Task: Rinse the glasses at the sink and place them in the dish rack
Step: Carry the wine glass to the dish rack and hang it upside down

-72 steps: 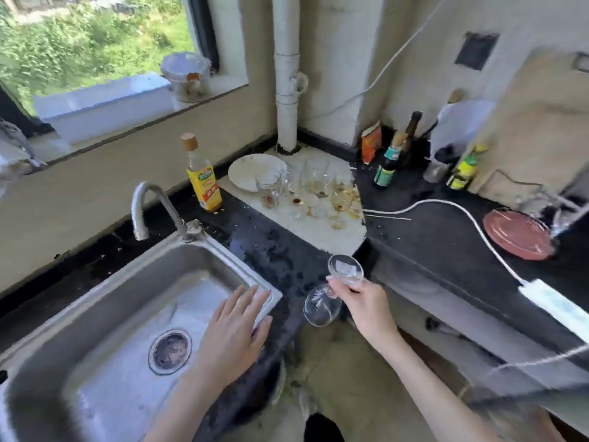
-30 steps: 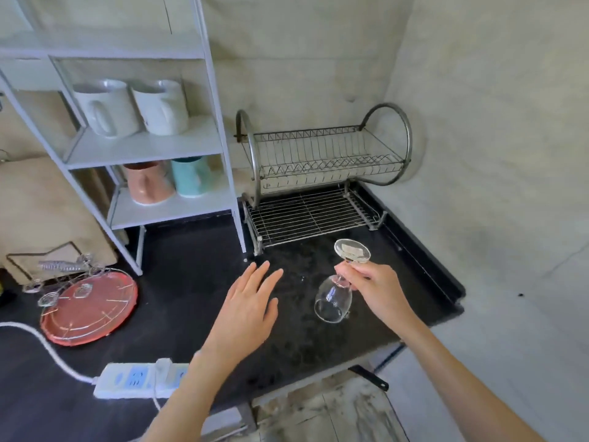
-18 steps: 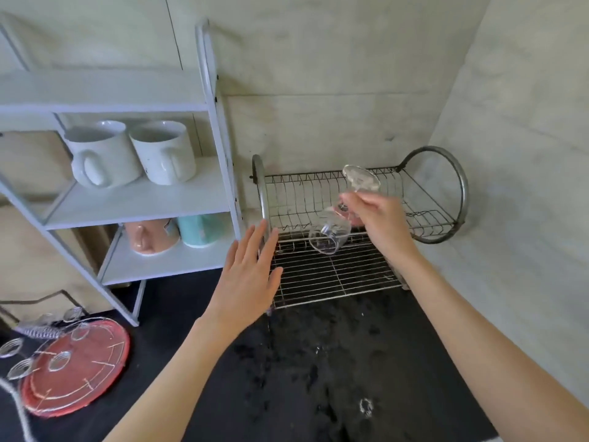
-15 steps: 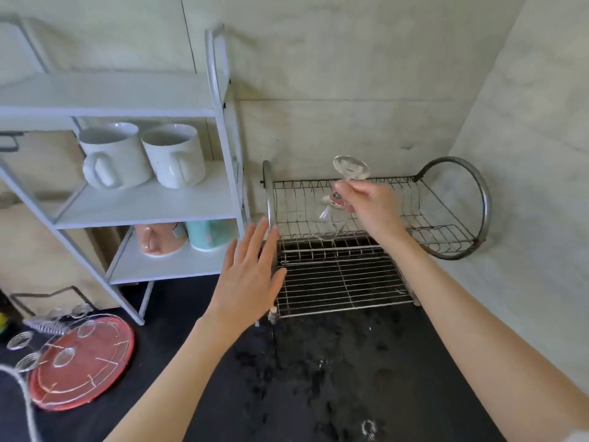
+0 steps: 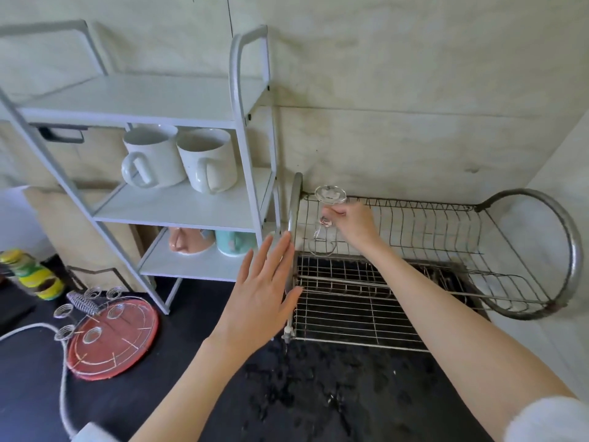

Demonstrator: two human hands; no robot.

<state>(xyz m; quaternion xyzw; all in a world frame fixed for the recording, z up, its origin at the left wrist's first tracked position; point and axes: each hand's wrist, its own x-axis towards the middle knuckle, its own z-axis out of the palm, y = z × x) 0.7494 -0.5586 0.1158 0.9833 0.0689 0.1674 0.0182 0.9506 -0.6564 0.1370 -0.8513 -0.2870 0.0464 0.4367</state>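
Black countertop (image 5: 334, 393) runs beneath a white shelf unit (image 5: 178, 205) of mugs at left, where the left hand (image 5: 261, 298) hovers with fingers spread and empty beside the dish rack (image 5: 414, 250). Further right, the right hand (image 5: 353, 224) pinches the stem of an upturned wine glass (image 5: 323, 231), its bowl down at the upper tier's left end. Judged from here, the step goes best if the rim settles level on the wires before those fingers let go.
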